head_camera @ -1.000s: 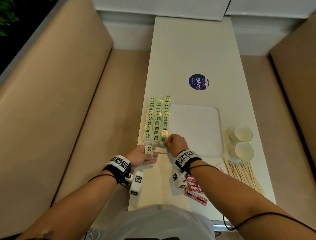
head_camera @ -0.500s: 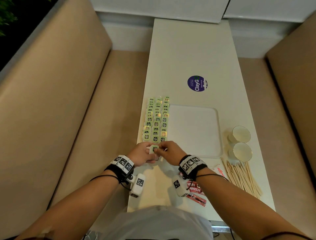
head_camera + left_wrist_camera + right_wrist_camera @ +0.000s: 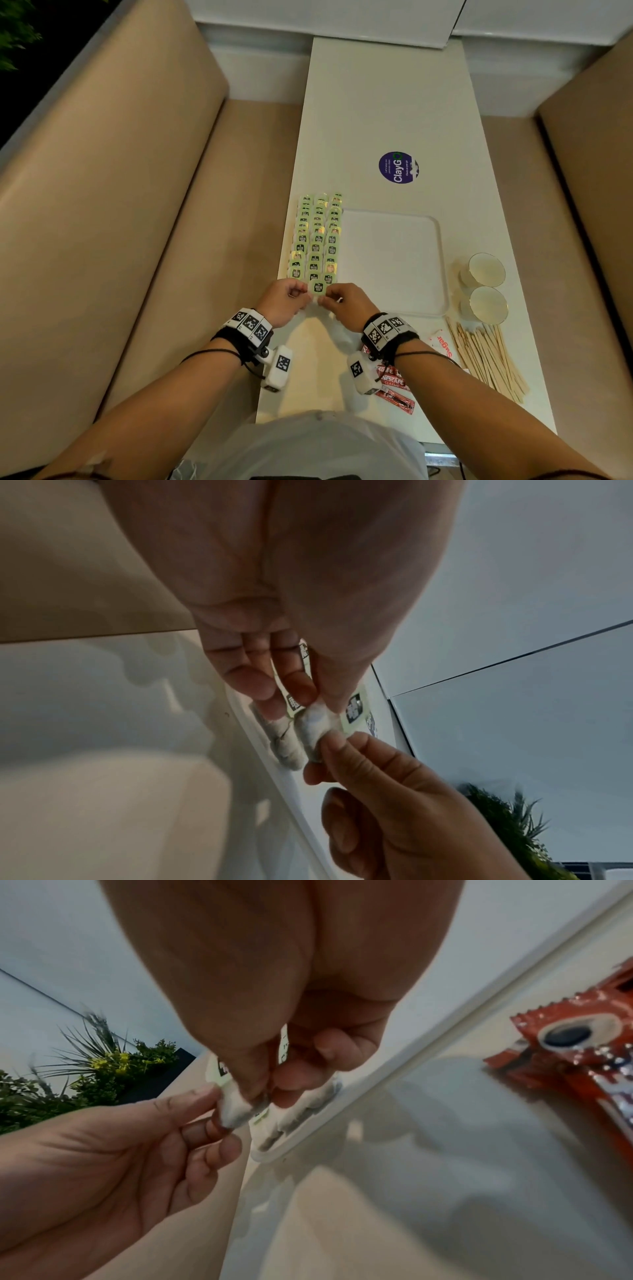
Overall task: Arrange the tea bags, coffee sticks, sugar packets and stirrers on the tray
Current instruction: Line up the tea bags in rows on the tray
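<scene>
Head view: left hand (image 3: 285, 301) and right hand (image 3: 346, 305) together pinching one green tea bag (image 3: 317, 287) just above the near left corner of the white tray (image 3: 442, 274), at the near end of three rows of tea bags (image 3: 317, 236) along the tray's left edge. Coffee sticks (image 3: 394, 387), a sugar packet (image 3: 442, 344) and wooden stirrers (image 3: 486, 356) near the table's near right corner.

Left wrist view: thumb and fingers (image 3: 294, 685) closed on the bag's pouch.

Right wrist view: fingertips (image 3: 253, 1080) nipping the same pouch (image 3: 236, 1110).
</scene>
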{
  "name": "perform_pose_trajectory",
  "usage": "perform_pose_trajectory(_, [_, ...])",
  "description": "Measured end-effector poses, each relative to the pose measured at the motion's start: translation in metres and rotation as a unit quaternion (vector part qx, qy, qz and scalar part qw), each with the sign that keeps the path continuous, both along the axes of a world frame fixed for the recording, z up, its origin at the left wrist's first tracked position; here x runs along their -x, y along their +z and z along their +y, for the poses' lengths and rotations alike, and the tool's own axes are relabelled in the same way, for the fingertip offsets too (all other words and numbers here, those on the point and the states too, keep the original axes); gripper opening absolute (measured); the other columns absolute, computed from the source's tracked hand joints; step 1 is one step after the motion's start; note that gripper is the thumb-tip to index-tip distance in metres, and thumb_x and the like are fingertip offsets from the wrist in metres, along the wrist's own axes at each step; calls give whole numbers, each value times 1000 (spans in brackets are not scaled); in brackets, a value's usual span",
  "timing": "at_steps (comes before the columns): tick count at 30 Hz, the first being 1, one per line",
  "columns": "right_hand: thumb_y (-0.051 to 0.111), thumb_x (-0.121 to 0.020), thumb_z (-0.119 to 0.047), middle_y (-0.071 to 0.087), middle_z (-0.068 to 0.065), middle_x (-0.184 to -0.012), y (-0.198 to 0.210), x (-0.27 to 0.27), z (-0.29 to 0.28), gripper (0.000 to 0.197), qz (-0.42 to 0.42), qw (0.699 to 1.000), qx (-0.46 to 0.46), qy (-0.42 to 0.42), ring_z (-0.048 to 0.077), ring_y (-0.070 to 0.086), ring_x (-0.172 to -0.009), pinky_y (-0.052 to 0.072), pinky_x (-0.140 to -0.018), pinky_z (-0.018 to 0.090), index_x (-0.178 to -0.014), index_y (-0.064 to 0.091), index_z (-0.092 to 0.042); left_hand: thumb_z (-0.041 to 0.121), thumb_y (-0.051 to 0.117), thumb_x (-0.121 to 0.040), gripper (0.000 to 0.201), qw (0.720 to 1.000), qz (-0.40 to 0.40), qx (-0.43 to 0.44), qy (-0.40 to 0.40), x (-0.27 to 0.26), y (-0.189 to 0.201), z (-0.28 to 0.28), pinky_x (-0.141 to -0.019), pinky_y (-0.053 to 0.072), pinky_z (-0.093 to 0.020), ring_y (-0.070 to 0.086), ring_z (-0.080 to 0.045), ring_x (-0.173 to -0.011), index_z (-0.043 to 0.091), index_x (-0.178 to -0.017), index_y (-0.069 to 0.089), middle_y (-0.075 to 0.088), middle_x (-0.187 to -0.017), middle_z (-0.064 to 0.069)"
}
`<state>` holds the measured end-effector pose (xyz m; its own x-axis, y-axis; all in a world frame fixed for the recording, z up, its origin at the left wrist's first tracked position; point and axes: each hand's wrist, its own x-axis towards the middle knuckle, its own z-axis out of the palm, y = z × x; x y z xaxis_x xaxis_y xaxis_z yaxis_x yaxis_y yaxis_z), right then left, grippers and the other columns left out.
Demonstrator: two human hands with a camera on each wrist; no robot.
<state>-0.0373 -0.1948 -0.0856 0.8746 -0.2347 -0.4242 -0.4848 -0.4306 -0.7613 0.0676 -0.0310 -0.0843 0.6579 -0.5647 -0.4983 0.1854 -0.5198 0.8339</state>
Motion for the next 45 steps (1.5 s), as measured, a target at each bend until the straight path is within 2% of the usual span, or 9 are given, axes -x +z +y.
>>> perform_pose_trajectory(3, [63,-97,-28,63,16,-72,-3,-7,-5,31,6,998,26,-62,17,48,-61,42,-62,31,-75,63,-5,10,72,-90,10,999,-24,-13,38,-3,-6,3,-54,46,-16,59,-14,-64,15,-86,65,65,-74,-3])
perform_pose_trajectory(7, [63,-96,-26,61,11,-69,-7,-15,-1,32,40,996,45,-72,20,51,-63,44,-61,30,-74,65,-4,14,75,-86,16,993,-64,-78,64,-11,-18,12,-71,50,-27,61,-15,-74,21,-93,63,65,-81,1])
perform_pose_trajectory(11, [67,-93,-32,61,-2,-65,-12,-22,11,33,81,994,68,-35,16,55,-60,46,-59,28,-63,63,-20,13,79,-82,28,986,-118,-105,50,-15,-21,14,-78,46,-24,62,-14,-86,23,-102,62,65,-93,4])
perform_pose_trajectory(14, [69,-89,-32,57,-2,-60,-13,-28,16,37,104,990,83,-49,17,54,-58,50,-60,31,-57,57,-19,16,78,-83,35,983,-138,-116,37,-18,-23,11,-80,44,-24,61,-15,-89,21,-113,62,63,-96,4])
perform_pose_trajectory(23, [75,-80,-42,67,-5,-88,-1,-29,12,25,100,986,102,-90,19,64,-81,53,-72,33,-88,61,-23,4,67,-89,29,977,-158,-119,78,-29,-20,-5,-77,45,-24,59,-17,-81,12,-117,63,62,-87,0])
perform_pose_trajectory(29, [59,-97,-40,72,5,-117,-3,-18,-17,38,69,981,85,-159,24,66,-110,51,-96,36,-128,63,-18,4,66,-89,24,976,-165,-119,77,-35,-22,-6,-79,47,-24,57,-16,-77,9,-112,64,59,-77,4])
perform_pose_trajectory(36, [55,-98,-26,69,7,-129,-4,-13,-10,37,45,985,63,-153,24,63,-119,48,-106,38,-130,66,-11,3,65,-89,23,979,-146,-108,90,-38,-22,-9,-85,54,-31,58,-13,-76,8,-112,64,59,-76,7])
perform_pose_trajectory(41, [53,-102,-22,65,11,-134,-4,-18,-18,39,21,976,57,-211,25,61,-122,46,-107,35,-136,60,-7,8,66,-90,30,979,-138,-108,109,-39,-15,-12,-85,49,-24,63,-15,-88,6,-120,64,67,-93,1])
perform_pose_trajectory(45, [49,-100,-13,69,18,-122,-5,-26,-10,30,5,984,52,-168,35,64,-113,51,-98,43,-123,63,0,10,62,-95,42,984,-110,-105,96,-40,-8,-17,-95,46,-24,64,-19,-112,6,-136,57,67,-127,-8])
